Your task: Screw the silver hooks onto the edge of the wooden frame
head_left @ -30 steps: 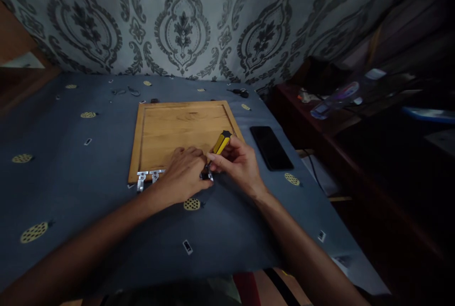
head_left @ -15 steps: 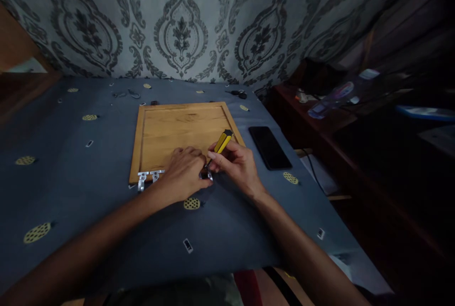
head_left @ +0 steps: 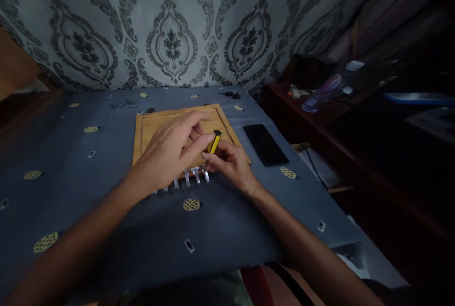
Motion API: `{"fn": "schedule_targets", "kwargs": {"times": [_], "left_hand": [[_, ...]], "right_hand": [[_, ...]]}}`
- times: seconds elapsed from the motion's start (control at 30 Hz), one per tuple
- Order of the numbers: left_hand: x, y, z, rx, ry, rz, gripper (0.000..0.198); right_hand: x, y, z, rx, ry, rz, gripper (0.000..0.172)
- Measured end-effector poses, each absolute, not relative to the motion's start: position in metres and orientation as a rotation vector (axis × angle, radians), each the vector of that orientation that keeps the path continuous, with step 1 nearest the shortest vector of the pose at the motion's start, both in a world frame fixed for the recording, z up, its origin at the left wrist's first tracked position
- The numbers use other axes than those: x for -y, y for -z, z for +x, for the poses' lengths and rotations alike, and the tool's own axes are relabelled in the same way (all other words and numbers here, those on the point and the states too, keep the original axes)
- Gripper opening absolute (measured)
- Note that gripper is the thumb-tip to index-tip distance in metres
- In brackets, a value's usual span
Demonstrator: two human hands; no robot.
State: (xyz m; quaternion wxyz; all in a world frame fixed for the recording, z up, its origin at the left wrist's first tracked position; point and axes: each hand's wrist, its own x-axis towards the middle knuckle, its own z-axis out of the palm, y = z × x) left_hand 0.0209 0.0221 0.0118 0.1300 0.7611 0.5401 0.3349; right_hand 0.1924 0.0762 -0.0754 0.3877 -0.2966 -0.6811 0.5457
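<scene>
A wooden panel [head_left: 220,123] with a raised frame lies flat on the blue patterned cloth. Several silvery metal hinges [head_left: 196,175] line its near edge and stick out over the cloth. My right hand [head_left: 232,164] grips a screwdriver [head_left: 213,144] with a yellow and black handle, held tilted over the panel's near edge; its tip is hidden behind the fingers. Above the panel, my left hand [head_left: 168,149] is open, fingers apart, with the thumb right by the screwdriver's handle. Whether that thumb touches the handle I cannot tell.
A black phone [head_left: 266,145] lies right of the panel. Keys [head_left: 232,94] and a small looped item [head_left: 124,104] rest toward the back of the cloth [head_left: 142,244]. A clear plastic bottle [head_left: 330,87] leans on the dark furniture to the right. A patterned curtain [head_left: 170,36] hangs behind.
My left hand has lifted off the hinge at the panel's near edge and opened beside the screwdriver's handle, uncovering more hinges. My right hand still holds the screwdriver. The view has shifted slightly.
</scene>
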Motion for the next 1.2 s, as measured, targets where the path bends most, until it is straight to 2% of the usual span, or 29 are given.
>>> {"fn": "schedule_targets", "kwargs": {"times": [0.07,0.2,0.3,0.47,0.6,0.77,1.03,1.2], "left_hand": [[-0.024,-0.017,0.034,-1.561,-0.951,2.302,0.035],[-0.034,-0.018,0.051,-1.652,-0.734,2.414,0.014],[-0.039,-0.017,0.051,-1.671,-0.792,2.361,0.006],[-0.038,-0.014,0.047,-1.776,-0.875,2.341,0.007],[-0.039,-0.012,0.046,-1.739,-0.914,2.334,0.008],[-0.041,-0.011,0.047,-1.745,-0.934,2.322,0.010],[-0.040,-0.009,0.046,-1.733,-0.975,2.301,0.011],[-0.039,-0.006,0.045,-1.710,-0.986,2.311,0.010]], "right_hand": [[-0.076,0.076,0.193,1.750,-1.370,-0.727,0.040],[-0.078,0.080,0.191,1.747,-1.361,-0.718,0.038],[-0.079,0.080,0.190,1.748,-1.383,-0.724,0.040],[-0.067,0.079,0.203,1.764,-1.181,-0.855,0.037],[-0.042,0.093,0.219,1.883,-0.909,-1.102,0.019],[-0.025,0.110,0.218,2.101,-0.855,-1.275,0.013],[-0.030,0.108,0.209,2.170,-0.847,-1.329,0.003],[-0.029,0.108,0.209,2.102,-0.930,-1.323,0.005]]}}
